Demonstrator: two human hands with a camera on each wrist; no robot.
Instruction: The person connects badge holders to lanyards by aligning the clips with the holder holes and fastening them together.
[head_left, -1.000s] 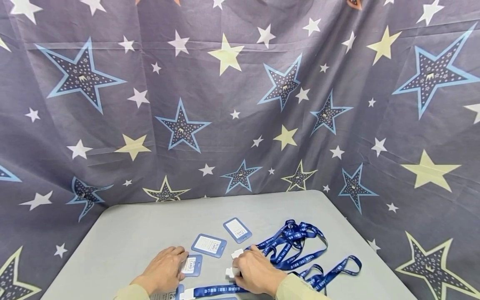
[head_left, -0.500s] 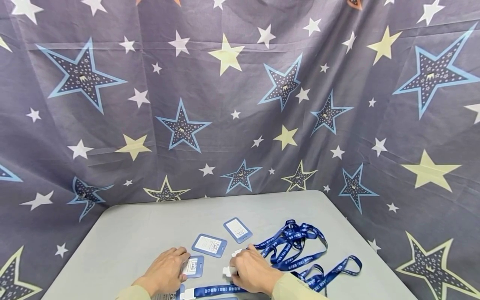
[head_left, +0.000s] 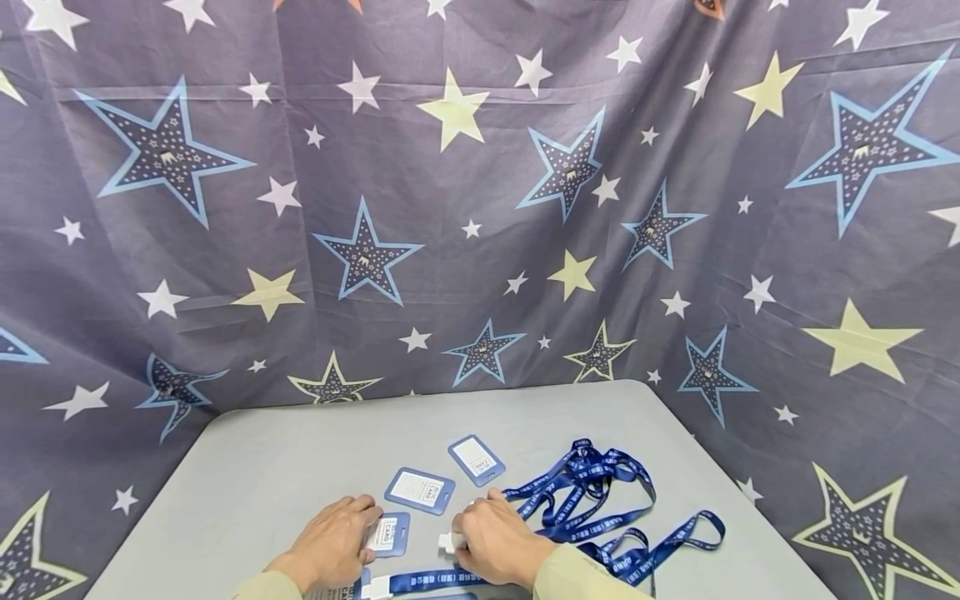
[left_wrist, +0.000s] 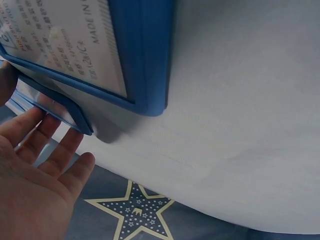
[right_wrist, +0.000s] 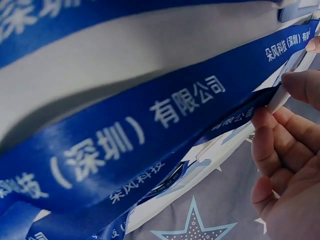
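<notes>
In the head view my left hand (head_left: 333, 540) pinches the left end of a blue-framed badge holder (head_left: 392, 535) with a printed white card. The left wrist view shows the thumb above and fingers beneath that badge holder (left_wrist: 75, 111), which is tilted off the table. My right hand (head_left: 501, 540) pinches a blue lanyard by its white plastic clip (head_left: 447, 543), a short gap right of the badge holder. In the right wrist view thumb and fingertips grip the lanyard's end (right_wrist: 265, 96), and its printed strap trails toward the camera.
Two more badge holders, a nearer one (head_left: 420, 490) and a farther one (head_left: 477, 460), lie behind the hands. Tangled blue lanyards (head_left: 600, 475) cover the right side. In front, a lanyard strap (head_left: 431, 581) lies with its white clip (head_left: 377, 587) at another badge holder.
My right hand has moved slightly left, bringing the white clip closer to the badge holder. My left hand stays nearly in place, with the badge holder shifted slightly right.
</notes>
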